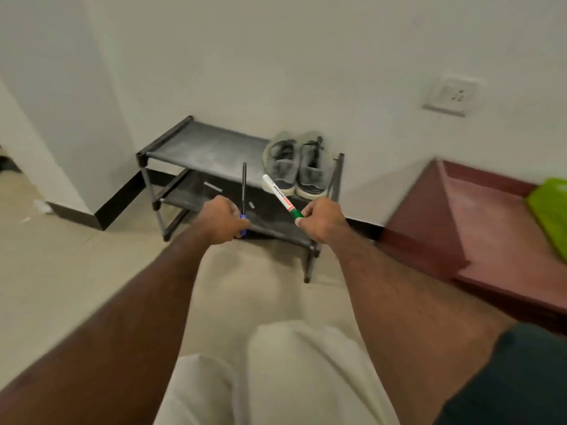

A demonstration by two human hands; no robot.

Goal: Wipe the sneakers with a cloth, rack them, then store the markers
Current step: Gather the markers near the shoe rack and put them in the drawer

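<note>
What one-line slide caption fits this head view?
Sneakers racked on shoe rack; left hand and right hand each hold a marker.

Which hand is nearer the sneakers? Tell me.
Right. The right hand, holding a green marker, is just below the sneakers; the left hand, holding a blue marker, is farther left.

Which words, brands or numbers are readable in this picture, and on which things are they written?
White marker in the right hand: dark print and a red label along the barrel, too blurred to read.
Dark marker in the left hand: no text visible.
Sneakers, rack, wall socket: no text visible.
</note>
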